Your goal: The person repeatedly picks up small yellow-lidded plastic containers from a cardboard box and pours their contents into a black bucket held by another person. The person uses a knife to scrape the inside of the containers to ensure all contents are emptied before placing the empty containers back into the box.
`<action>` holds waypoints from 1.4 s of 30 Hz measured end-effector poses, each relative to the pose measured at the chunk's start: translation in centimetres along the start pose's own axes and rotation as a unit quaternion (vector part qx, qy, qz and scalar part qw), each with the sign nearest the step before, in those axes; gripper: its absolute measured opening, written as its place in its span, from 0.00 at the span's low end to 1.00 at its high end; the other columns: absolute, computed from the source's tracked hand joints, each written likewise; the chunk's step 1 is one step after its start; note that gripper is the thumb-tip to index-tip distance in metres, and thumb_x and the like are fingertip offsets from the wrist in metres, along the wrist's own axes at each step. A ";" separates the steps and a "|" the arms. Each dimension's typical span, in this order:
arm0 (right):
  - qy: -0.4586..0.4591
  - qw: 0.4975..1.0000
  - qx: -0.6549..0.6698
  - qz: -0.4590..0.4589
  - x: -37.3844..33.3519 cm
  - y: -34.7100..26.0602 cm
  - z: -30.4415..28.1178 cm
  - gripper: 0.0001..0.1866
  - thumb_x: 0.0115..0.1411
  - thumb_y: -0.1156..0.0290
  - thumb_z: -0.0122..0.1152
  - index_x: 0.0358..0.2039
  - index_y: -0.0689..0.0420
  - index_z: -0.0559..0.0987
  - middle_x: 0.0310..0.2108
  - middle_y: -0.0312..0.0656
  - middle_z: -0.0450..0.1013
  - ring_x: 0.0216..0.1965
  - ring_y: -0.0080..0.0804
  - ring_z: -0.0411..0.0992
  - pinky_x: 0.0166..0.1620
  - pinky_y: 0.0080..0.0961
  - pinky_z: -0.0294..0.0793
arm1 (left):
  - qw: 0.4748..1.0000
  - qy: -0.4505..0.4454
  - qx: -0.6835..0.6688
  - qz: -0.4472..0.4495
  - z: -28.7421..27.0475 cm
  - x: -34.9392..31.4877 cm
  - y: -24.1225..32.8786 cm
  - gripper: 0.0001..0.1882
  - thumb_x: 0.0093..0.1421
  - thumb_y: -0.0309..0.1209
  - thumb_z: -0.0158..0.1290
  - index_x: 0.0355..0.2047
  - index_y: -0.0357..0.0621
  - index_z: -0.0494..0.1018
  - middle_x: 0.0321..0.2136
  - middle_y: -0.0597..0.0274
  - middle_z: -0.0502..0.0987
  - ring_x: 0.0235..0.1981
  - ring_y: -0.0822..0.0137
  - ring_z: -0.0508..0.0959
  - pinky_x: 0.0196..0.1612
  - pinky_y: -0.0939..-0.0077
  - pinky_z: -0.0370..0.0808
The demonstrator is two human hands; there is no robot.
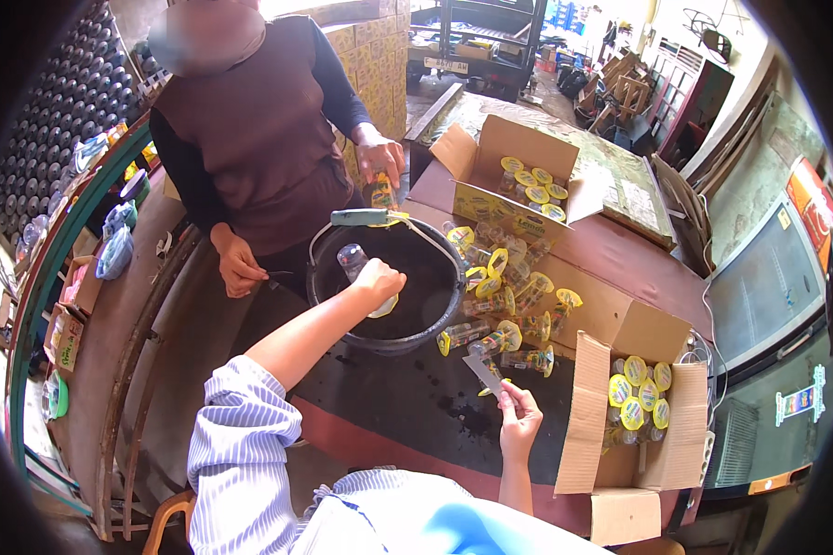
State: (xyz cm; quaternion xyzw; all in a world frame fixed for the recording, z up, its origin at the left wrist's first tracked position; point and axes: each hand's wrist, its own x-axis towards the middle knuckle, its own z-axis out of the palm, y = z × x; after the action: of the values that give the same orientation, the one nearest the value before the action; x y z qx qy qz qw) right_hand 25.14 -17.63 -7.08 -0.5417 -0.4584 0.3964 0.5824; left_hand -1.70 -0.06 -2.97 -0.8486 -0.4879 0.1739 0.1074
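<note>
Over the black bucket (389, 346), my left hand (379, 283) is closed around a clear plastic bottle (351, 259). The bottle is tilted; its clear end sticks out beyond my fingers and a yellow rim shows below my hand. At the front of the table, my right hand (521, 414) grips a flat grey blade (483, 374), pointing up and left toward the bottles. Whether the blade has a handle is hidden by my fingers. Several clear bottles with yellow lids (496, 340) lie jumbled right of the bucket, close to the blade's tip.
Across the table a co-worker holds a yellow-lidded bottle (380, 191) and a thin item in the other hand. Open cardboard boxes of bottles stand at the back (504, 211) and right (676, 416). The bucket's handle (361, 217) rests at its far rim. Wet spots mark the dark tabletop (389, 393).
</note>
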 end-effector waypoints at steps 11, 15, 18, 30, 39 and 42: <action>0.019 0.999 0.021 0.032 -1.4 0.7 -1.8 0.08 0.52 0.79 0.52 0.34 0.63 0.76 0.23 0.31 0.68 0.24 0.15 0.64 0.29 0.10 0.64 | 0.996 -0.051 0.068 0.024 -3.1 -1.0 0.0 0.15 0.24 0.32 0.64 0.19 0.49 0.75 0.22 0.64 0.76 0.27 0.66 0.77 0.29 0.75 0.71; 0.022 0.999 0.013 0.032 -1.7 1.0 -2.1 0.08 0.52 0.79 0.52 0.34 0.63 0.76 0.23 0.31 0.68 0.23 0.15 0.63 0.29 0.10 0.64 | 0.993 -0.074 0.089 0.028 -3.6 -0.8 -0.1 0.19 0.21 0.34 0.65 0.20 0.50 0.76 0.23 0.65 0.76 0.28 0.67 0.77 0.30 0.75 0.70; 0.025 0.999 0.008 0.032 -1.9 0.9 -2.2 0.08 0.52 0.78 0.52 0.34 0.63 0.76 0.23 0.31 0.68 0.23 0.15 0.63 0.28 0.11 0.64 | 0.987 -0.098 0.118 0.043 -4.2 -0.7 0.0 0.21 0.22 0.37 0.66 0.23 0.50 0.76 0.24 0.66 0.76 0.29 0.68 0.76 0.31 0.75 0.68; 0.030 0.999 0.000 0.018 -2.1 -0.3 -2.4 0.08 0.52 0.79 0.52 0.33 0.63 0.76 0.21 0.31 0.64 0.22 0.15 0.63 0.26 0.11 0.62 | 0.980 -0.145 0.134 0.032 -5.8 -0.3 0.0 0.25 0.26 0.45 0.65 0.27 0.49 0.76 0.27 0.66 0.76 0.32 0.68 0.76 0.32 0.75 0.68; 0.034 0.999 -0.004 0.007 -2.3 -0.2 -2.6 0.08 0.52 0.78 0.52 0.33 0.63 0.76 0.21 0.31 0.65 0.22 0.14 0.62 0.26 0.10 0.62 | 0.980 -0.177 0.083 -0.025 -5.6 -0.6 0.0 0.28 0.39 0.58 0.50 0.26 0.46 0.76 0.27 0.64 0.77 0.30 0.68 0.77 0.31 0.76 0.71; 0.037 0.999 -0.008 0.008 -2.6 -0.2 -3.0 0.08 0.52 0.79 0.52 0.33 0.63 0.76 0.21 0.30 0.65 0.22 0.14 0.62 0.26 0.10 0.61 | 0.976 -0.212 0.010 -0.056 -5.6 -0.7 -1.0 0.29 0.43 0.57 0.47 0.30 0.43 0.76 0.28 0.62 0.77 0.33 0.67 0.77 0.35 0.75 0.72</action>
State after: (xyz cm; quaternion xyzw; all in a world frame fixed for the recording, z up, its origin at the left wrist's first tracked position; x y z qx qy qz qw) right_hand 27.31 -20.93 -7.11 -0.5642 -0.4350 0.3771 0.5918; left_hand -0.59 -0.26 2.62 -0.7629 -0.5442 0.3485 0.0193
